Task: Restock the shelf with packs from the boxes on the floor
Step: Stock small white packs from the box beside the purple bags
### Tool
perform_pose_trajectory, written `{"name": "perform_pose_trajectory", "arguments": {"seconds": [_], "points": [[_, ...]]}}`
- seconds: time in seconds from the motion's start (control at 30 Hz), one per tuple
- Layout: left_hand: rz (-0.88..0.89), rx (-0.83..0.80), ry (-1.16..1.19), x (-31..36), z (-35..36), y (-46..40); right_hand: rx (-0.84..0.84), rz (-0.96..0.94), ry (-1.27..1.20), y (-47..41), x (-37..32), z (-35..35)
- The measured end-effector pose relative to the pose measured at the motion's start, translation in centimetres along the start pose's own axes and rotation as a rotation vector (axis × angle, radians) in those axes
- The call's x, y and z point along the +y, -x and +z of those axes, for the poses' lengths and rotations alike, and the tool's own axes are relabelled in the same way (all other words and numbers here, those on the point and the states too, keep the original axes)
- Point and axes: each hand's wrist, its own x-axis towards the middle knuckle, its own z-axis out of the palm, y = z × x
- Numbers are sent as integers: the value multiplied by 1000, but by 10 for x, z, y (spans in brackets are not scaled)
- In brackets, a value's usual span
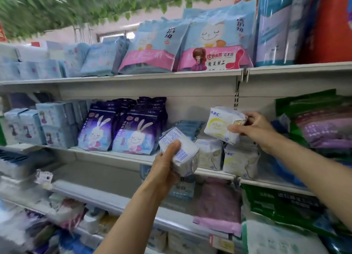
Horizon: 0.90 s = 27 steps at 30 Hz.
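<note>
My left hand (164, 165) grips a white pack (181, 151) with its printed back toward me, held in front of the middle shelf (123, 155). My right hand (253, 129) holds a second white pack (222, 125) with yellow print, tilted, just above two like packs (240, 159) that stand on the shelf. Whether the held pack touches those below is unclear. No boxes are in view.
Purple rabbit packs (122, 132) stand left of the white ones, with light blue packs (55, 126) further left. Large blue and pink bags (190, 44) fill the top shelf. Green and purple bags (316, 124) crowd the right. Lower shelves hold more goods.
</note>
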Motion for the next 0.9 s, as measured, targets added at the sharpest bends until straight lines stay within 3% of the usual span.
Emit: {"name": "perform_pose_trajectory", "arguments": {"seconds": [0.3,0.63,0.9], "points": [[87,101,55,10,10,-44,-29,-31,121,-73,19,27],[102,137,216,0,6,-64,-180,-9,339,-101,27,44],[82,56,264,0,-1,-62,-201,38,368,-94,23,41]]}}
